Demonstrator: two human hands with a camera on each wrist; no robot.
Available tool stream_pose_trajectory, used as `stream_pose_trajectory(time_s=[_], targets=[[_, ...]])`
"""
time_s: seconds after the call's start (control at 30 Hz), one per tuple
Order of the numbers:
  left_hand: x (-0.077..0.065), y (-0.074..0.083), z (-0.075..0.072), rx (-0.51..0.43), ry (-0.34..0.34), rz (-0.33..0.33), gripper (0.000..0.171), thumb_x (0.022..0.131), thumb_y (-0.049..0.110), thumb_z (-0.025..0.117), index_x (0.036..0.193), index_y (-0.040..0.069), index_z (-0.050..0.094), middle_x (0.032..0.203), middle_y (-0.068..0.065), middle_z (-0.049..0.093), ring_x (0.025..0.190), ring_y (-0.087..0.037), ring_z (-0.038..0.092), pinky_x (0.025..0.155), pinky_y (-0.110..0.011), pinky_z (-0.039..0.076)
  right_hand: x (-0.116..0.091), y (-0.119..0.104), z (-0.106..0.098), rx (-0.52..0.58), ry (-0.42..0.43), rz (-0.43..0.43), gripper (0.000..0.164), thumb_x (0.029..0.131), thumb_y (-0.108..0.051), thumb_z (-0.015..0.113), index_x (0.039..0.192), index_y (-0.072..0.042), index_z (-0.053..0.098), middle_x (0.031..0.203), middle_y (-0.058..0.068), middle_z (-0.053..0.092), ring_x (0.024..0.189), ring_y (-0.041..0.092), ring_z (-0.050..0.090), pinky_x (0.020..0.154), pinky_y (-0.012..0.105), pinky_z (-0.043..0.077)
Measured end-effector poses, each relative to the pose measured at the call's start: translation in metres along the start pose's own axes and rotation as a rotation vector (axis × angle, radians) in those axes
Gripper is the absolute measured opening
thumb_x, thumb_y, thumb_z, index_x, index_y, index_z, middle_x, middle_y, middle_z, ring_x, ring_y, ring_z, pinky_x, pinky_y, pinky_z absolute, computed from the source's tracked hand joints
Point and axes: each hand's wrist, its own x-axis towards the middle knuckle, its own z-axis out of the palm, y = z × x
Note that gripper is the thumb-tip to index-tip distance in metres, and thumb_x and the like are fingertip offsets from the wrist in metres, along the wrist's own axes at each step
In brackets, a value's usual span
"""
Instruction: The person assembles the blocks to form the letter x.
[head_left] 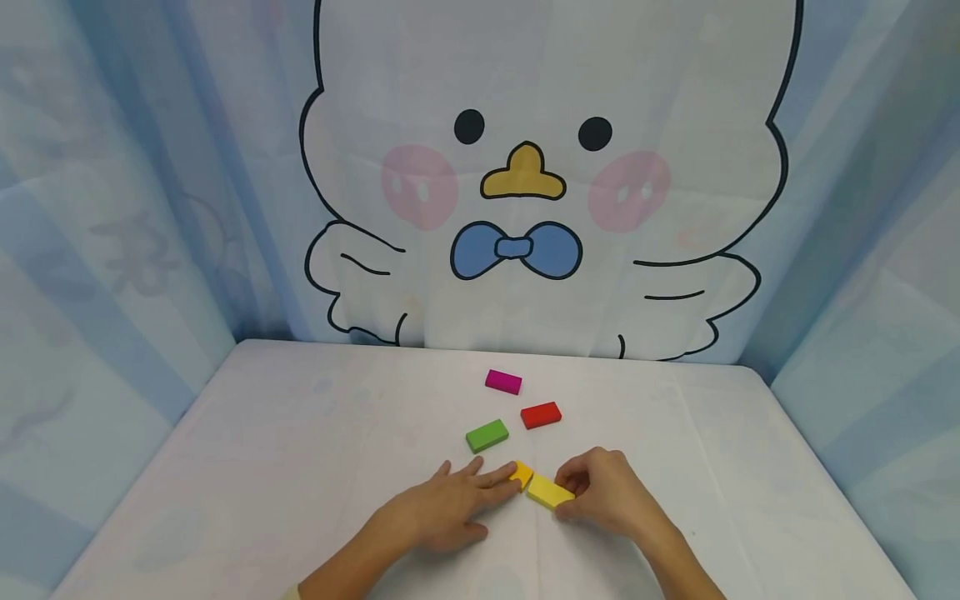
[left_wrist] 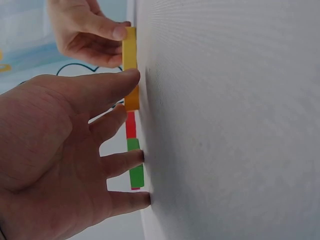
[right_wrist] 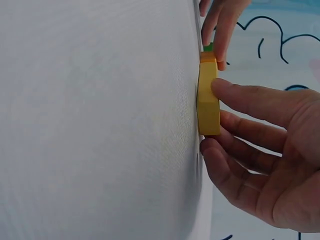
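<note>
- Yellow block [head_left: 549,492]: on the table [head_left: 300,433], end seemingly against the orange block [head_left: 523,475] — right hand [head_left: 606,493] pinches it.
- Left hand [head_left: 450,508]: fingers straight, touching the orange block — light, steady pressure should help align the ends.
- Green block [head_left: 487,436]: near, beyond.

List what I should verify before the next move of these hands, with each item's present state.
1. Right hand has the yellow block: ok, thumb and fingers pinch it.
2. Left hand touches the orange block: ok, its fingers reach onto it.
3. Yellow and orange ends fully flush: cannot tell, fingers hide part of the orange one.
4. Left hand clear of the green block: cannot tell, a fingertip is very close.
5. Red block and magenta block clear of both hands: ok, both lie farther back.
</note>
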Motion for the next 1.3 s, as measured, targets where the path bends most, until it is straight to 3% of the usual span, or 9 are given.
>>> stream_pose_trajectory(time_s=[0.13,0.3,0.47,0.73,1.3], targets=[[-0.001,0.000,0.000,0.005,0.001,0.007,0.071,0.100,0.030,0.071,0.160,0.043,0.037,0.170,0.025,0.022,0.158,-0.031,0.031,0.121,-0.067,0.030,-0.001,0.003,-0.004,-0.017,-0.031,-0.076,0.032,0.069,-0.011,0.096,0.095,-0.017,0.079,0.085,-0.007,0.068,0.083,0.014,0.059,0.073,0.027,0.053],[-0.001,-0.001,0.001,-0.001,0.002,0.012,0.071,0.099,0.029,0.071,0.160,0.043,0.037,0.170,0.024,0.023,0.158,-0.032,0.031,0.121,-0.067,0.030,0.000,0.010,-0.009,-0.007,-0.104,-0.277,0.037,0.075,-0.002,0.089,0.107,-0.017,0.077,0.104,-0.007,0.072,0.097,0.018,0.064,0.081,0.029,0.060],[0.000,-0.001,0.001,-0.012,-0.003,0.009,0.071,0.099,0.029,0.071,0.160,0.043,0.037,0.170,0.024,0.023,0.158,-0.032,0.030,0.121,-0.068,0.029,0.001,0.015,-0.013,0.009,-0.174,-0.391,0.037,0.081,0.007,0.077,0.107,-0.019,0.077,0.109,-0.009,0.071,0.102,0.015,0.066,0.087,0.032,0.062],[0.000,0.000,-0.001,-0.009,-0.005,0.006,0.069,0.100,0.029,0.070,0.160,0.042,0.038,0.170,0.024,0.023,0.158,-0.033,0.031,0.120,-0.069,0.030,0.003,0.016,-0.012,0.040,-0.193,-0.446,0.037,0.082,0.010,0.075,0.104,-0.019,0.081,0.108,-0.008,0.072,0.099,0.010,0.066,0.085,0.029,0.062],[0.001,0.000,0.000,-0.006,0.015,0.002,0.066,0.101,0.025,0.068,0.159,0.043,0.040,0.169,0.026,0.023,0.157,-0.033,0.033,0.119,-0.070,0.031,0.005,0.014,-0.008,0.030,-0.198,-0.429,0.034,0.082,0.008,0.079,0.104,-0.017,0.082,0.107,-0.009,0.071,0.097,0.009,0.066,0.081,0.021,0.060]])
